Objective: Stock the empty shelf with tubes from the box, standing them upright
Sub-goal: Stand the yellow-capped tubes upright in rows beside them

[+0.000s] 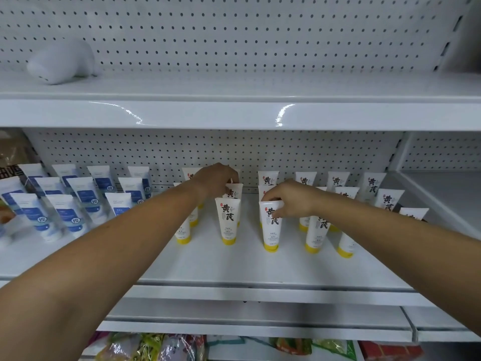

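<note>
Several white tubes with yellow caps stand cap-down on the white shelf (234, 267), in rows from the middle to the right. My left hand (216, 178) reaches to the second row and pinches the top of a yellow-capped tube (233, 192) there. In front of that one stands another tube (228, 220), untouched. My right hand (289, 198) pinches the top edge of a front-row tube (271, 230), which stands upright on its cap. The box is out of view.
White tubes with blue labels (78, 201) fill the shelf's left part. A white soft object (62, 63) lies on the upper shelf. Coloured packets (156, 347) sit on the shelf below. A bare shelf section (447, 194) lies to the right.
</note>
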Demonstrator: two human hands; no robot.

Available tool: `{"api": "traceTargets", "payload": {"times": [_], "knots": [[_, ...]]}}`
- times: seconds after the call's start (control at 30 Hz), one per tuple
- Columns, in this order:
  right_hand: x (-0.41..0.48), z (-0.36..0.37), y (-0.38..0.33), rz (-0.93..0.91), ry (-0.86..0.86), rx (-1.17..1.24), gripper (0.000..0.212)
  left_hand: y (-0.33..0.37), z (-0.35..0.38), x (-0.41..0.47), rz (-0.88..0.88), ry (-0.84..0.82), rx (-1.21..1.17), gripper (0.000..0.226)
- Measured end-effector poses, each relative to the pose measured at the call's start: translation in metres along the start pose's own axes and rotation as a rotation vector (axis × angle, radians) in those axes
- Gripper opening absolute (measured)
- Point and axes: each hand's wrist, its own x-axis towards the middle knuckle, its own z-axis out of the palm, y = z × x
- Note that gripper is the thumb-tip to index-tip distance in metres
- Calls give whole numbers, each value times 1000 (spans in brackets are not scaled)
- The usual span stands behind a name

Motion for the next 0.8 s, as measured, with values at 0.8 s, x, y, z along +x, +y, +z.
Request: {"api": "traceTargets", "payload": {"times": [0.8], "knots": [[3, 1, -1, 38, -2, -50, 20, -7, -3, 6, 23, -82, -88, 28]]}}
